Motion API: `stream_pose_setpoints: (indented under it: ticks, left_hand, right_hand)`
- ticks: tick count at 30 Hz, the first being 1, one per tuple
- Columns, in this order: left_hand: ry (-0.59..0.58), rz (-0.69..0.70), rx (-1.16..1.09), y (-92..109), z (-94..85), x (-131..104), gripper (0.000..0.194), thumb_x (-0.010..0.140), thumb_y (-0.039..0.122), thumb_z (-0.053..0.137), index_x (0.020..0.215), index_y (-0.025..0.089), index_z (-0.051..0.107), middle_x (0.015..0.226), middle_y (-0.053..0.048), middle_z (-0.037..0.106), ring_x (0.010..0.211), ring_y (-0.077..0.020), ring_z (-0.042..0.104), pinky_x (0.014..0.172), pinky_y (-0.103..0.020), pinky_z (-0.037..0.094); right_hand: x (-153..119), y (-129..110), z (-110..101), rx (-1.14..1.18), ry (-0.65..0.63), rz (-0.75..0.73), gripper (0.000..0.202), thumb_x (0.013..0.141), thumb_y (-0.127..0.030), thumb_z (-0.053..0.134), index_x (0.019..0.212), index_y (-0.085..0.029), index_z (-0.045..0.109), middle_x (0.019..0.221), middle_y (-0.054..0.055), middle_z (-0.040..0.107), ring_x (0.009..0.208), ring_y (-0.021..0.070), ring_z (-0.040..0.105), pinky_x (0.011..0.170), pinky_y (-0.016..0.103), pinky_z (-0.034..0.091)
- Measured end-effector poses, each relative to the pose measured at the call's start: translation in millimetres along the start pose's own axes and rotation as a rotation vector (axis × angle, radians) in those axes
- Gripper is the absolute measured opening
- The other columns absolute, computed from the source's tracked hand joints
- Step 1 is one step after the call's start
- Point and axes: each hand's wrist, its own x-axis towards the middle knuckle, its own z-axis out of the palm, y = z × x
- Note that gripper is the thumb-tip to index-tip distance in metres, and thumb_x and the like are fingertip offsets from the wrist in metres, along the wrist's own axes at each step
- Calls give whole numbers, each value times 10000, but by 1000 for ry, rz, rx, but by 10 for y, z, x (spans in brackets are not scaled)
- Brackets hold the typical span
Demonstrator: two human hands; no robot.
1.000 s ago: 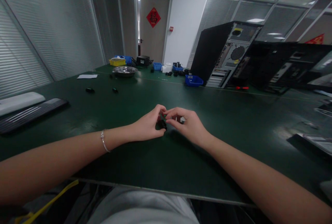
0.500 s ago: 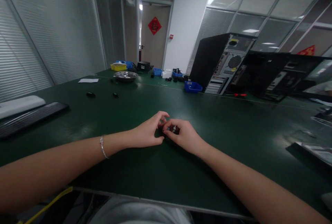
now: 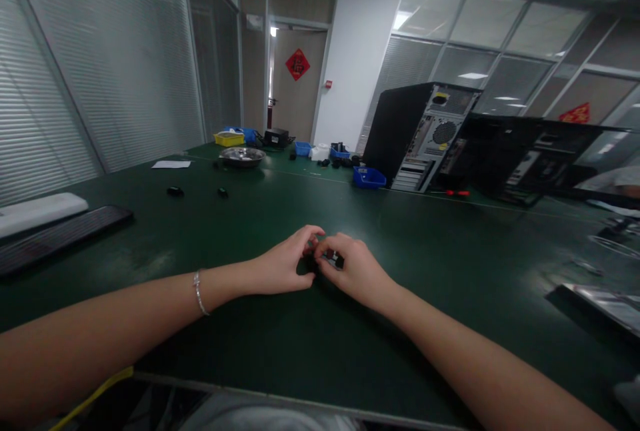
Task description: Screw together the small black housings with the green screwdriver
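Both hands meet over the middle of the green table (image 3: 270,338). My left hand (image 3: 287,261), with a bracelet (image 3: 199,292) on its wrist, curves round the left side of a small dark object whose shape is mostly hidden. Its thumb and fingers are apart. My right hand (image 3: 353,268) has thumb and index fingertip pinched together at that dark object, and what they grip is too small to make out. A bit of something pale shows inside the curl of the right fingers.
At left lie a black keyboard (image 3: 65,238), a white case (image 3: 43,213) and two small black items (image 3: 175,191). Farther back are a metal bowl (image 3: 242,156), a blue bin (image 3: 369,178) and a computer tower (image 3: 420,134). A metallic panel (image 3: 603,304) lies at right.
The whole view has tilted up a little, so everything sits lower in the picture. Both hands keep nearly the same pose around the dark object.
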Motion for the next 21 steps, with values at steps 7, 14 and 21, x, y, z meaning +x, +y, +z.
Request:
stream_pose_setpoints:
  ticks: [7,14,21]
  left_hand:
    - [-16,-19,-7,25,-18,3,686,746,138,654,1351,192,337,1103,-77,536,1030,-238,553,916,-415,484]
    - [-29,-24,-7,50,-30,3,679,754,134,651,1354,190,338,1068,-70,551,1011,-233,573,920,-416,489]
    - [-26,-10,1,19,-23,3,676,743,134,653,1344,172,347,1123,-92,546,1051,-243,563,943,-417,479]
  right_hand:
    - [6,31,0,73,-21,6,10,852,-145,653,850,-143,662,845,6,653,778,152,606,738,328,497]
    - [16,107,46,171,-54,18,93,901,-223,629,882,-136,654,886,17,676,792,151,639,745,336,525]
    - [34,88,-1,158,-71,39,95,821,-108,625,844,-158,703,872,41,695,773,161,634,723,301,501]
